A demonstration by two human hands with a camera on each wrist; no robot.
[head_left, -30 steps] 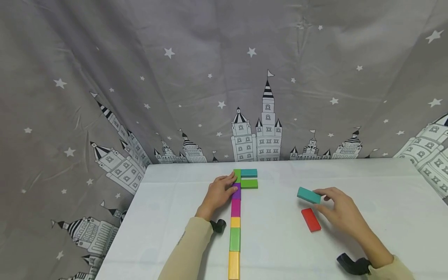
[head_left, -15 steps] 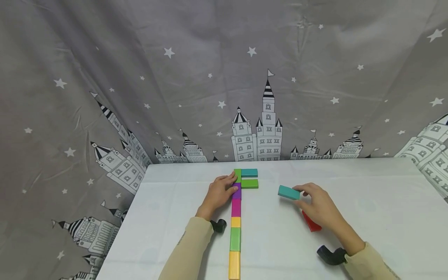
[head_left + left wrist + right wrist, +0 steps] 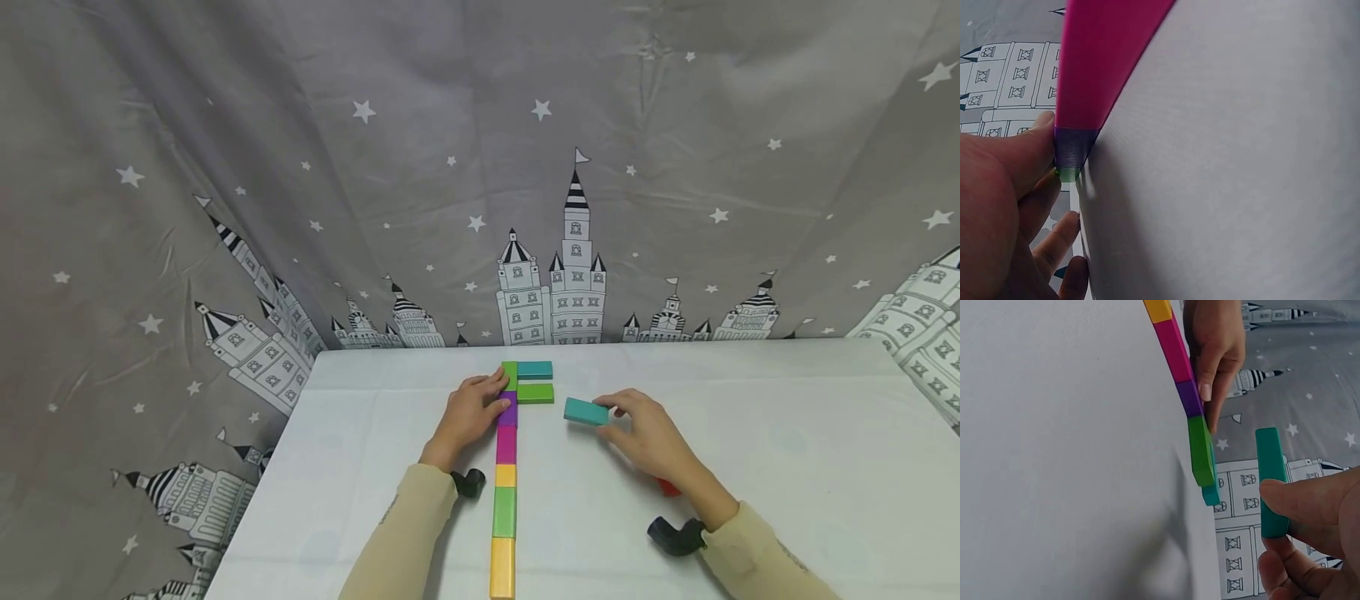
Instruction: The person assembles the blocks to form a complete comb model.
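A teal block (image 3: 587, 412) is pinched between the thumb and fingers of my right hand (image 3: 643, 429); it is held just above the table, to the right of a row of blocks. My left hand (image 3: 467, 414) rests along the row's left side, its fingertips on the far green block (image 3: 510, 376) and its thumb on the purple block (image 3: 507, 410). Two blocks stick out rightward from the row's far end: a teal one (image 3: 535, 370) and, nearer, a green one (image 3: 536, 393). The left wrist view shows the thumb right against the purple block (image 3: 1075, 147).
Toward me the row continues with a magenta block (image 3: 506, 445), a small orange block (image 3: 506, 475), a light green block (image 3: 505, 512) and a longer orange block (image 3: 502, 568). A red block (image 3: 668, 487) lies partly hidden under my right forearm. A grey curtain (image 3: 420, 167) hangs behind the table.
My right hand has carried the teal block leftward, closer to the row, and its arm now covers most of the red block. The left hand has stayed in place.
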